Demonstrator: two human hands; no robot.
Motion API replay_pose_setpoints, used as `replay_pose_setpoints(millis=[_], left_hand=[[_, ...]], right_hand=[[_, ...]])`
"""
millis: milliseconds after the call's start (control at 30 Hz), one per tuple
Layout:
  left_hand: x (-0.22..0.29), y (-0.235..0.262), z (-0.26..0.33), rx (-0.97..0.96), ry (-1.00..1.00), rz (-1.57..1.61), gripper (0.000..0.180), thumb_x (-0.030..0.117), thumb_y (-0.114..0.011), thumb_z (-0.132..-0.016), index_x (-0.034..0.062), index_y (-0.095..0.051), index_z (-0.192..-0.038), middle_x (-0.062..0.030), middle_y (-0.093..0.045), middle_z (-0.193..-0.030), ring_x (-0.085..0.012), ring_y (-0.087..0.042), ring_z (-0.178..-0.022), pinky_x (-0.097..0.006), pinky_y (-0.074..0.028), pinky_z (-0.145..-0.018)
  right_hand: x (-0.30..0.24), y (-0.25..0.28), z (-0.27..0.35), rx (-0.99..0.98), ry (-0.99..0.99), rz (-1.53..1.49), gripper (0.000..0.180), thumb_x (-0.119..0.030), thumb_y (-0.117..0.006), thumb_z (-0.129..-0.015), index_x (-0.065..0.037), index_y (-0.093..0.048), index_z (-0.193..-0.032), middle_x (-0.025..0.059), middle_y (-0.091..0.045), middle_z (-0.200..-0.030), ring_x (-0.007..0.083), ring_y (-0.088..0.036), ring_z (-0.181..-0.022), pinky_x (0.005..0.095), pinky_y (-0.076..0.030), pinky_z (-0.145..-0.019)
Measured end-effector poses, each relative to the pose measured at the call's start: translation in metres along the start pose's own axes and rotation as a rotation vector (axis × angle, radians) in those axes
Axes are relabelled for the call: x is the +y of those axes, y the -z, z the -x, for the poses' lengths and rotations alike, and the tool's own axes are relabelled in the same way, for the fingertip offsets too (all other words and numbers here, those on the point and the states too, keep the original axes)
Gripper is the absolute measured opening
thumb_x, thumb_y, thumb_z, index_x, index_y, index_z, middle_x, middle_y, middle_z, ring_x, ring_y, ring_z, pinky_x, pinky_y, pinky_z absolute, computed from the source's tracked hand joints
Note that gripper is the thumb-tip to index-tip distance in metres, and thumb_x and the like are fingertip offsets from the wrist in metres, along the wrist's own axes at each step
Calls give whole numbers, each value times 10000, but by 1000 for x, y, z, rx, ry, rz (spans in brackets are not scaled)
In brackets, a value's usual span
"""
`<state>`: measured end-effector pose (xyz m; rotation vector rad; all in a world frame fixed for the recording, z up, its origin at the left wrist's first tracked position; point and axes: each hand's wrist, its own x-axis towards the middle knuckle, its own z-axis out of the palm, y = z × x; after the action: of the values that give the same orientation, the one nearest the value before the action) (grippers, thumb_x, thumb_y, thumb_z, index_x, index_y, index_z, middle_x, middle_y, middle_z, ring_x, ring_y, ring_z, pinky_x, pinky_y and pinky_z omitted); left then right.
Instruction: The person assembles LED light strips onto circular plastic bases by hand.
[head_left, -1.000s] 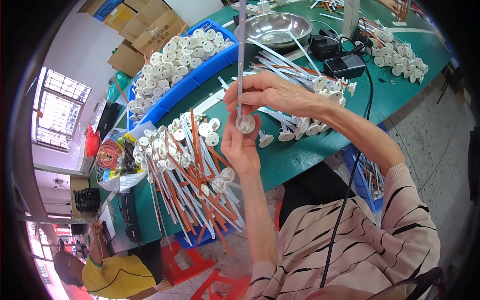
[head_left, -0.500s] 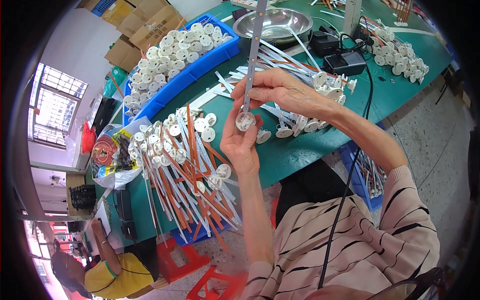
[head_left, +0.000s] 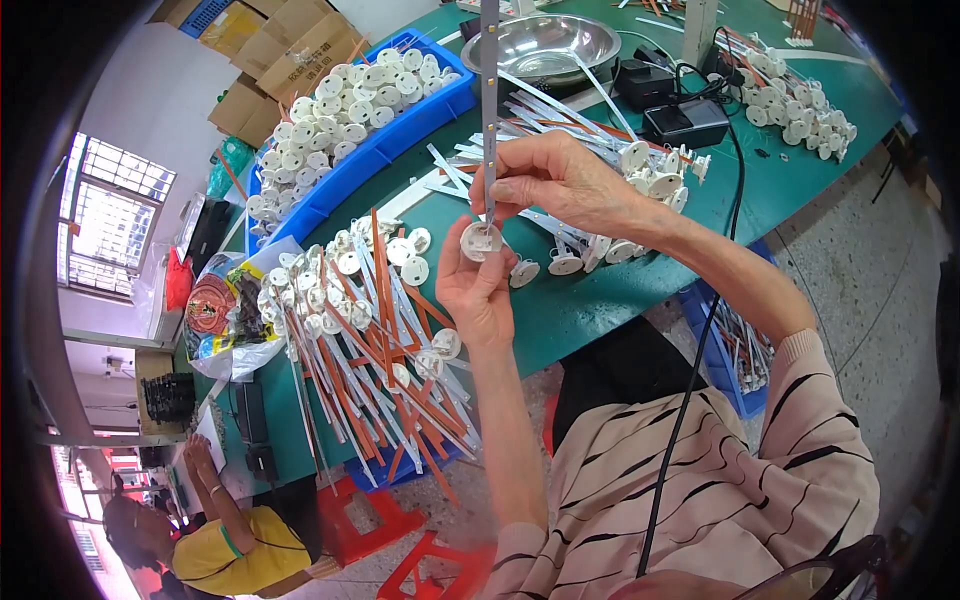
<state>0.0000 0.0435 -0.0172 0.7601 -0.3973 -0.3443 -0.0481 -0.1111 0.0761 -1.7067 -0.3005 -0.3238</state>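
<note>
Upright in front of me is a thin LED strip [head_left: 489, 90] with small yellowish chips along it; its lower end meets a round white plastic cap [head_left: 481, 243]. My left hand [head_left: 476, 295] holds the cap between thumb and fingers, palm up. Just above, my right hand [head_left: 560, 180] pinches the strip near its lower end. Behind my right wrist lies a pile of finished-looking strips with white caps [head_left: 600, 245]. To the left of my left hand is a heap of silver and orange strips [head_left: 385, 350], with white caps on their far ends.
A blue tray [head_left: 330, 195] heaped with white caps stands at the far left. A steel bowl [head_left: 545, 50] and black power adapters [head_left: 690, 122] sit at the back. A black cable [head_left: 738, 200] runs down beside me. A person in yellow [head_left: 245, 550] works at lower left.
Both hands have shifted slightly left with the strip and cap. The strip is now closer to vertical. My grip on each piece stays the same.
</note>
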Motion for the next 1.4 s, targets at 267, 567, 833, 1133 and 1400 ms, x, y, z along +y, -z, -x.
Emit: replay_pose_setpoints(millis=[267, 567, 833, 1133, 1400], left_hand=[[2, 0, -1, -47, 73, 125, 420, 1, -584, -829, -21, -457, -1229, -124, -605, -1000, -166, -586, -744, -274, -494, -669], [1, 2, 0, -59, 53, 76, 391, 42, -543, -865, -12, -459, -1243, -124, -571, -1099, -192, -588, -897, -346, -503, -787], [4, 4, -2, -72, 162, 273, 383, 29, -512, -872, -20, -453, -1247, -132, -541, -1165, -213, -571, -971, -358, -482, -860], [2, 7, -4, -24, 101, 274, 387, 0, -513, -860, -35, -451, -1240, -141, -554, -1140, -215, -585, -950, -331, -505, -828], [8, -3, 0, -12, 127, 185, 421, 115, -489, -891, -36, -419, -1277, -117, -555, -1135, -193, -591, -903, -330, -503, -802]], right_hand=[[-1, -6, 2, 102, -29, -93, 155, -91, -541, -861, 26, -606, -939, 72, -629, -869, 114, -614, -743, 244, -518, -700], [1, -6, 5, 127, 9, 102, 148, -94, -607, -784, 20, -593, -876, 71, -629, -783, 133, -620, -716, 266, -506, -689], [-5, -13, 6, 173, 15, 34, 84, -69, -591, -744, 1, -580, -790, 76, -634, -717, 123, -627, -692, 255, -501, -678], [-5, -19, 7, 108, 65, 192, 99, -46, -643, -783, 25, -586, -822, 62, -621, -758, 111, -608, -723, 241, -494, -664], [1, -20, 4, 59, 218, 315, 74, -2, -623, -764, 22, -598, -829, 101, -629, -733, 192, -633, -694, 285, -495, -626]])
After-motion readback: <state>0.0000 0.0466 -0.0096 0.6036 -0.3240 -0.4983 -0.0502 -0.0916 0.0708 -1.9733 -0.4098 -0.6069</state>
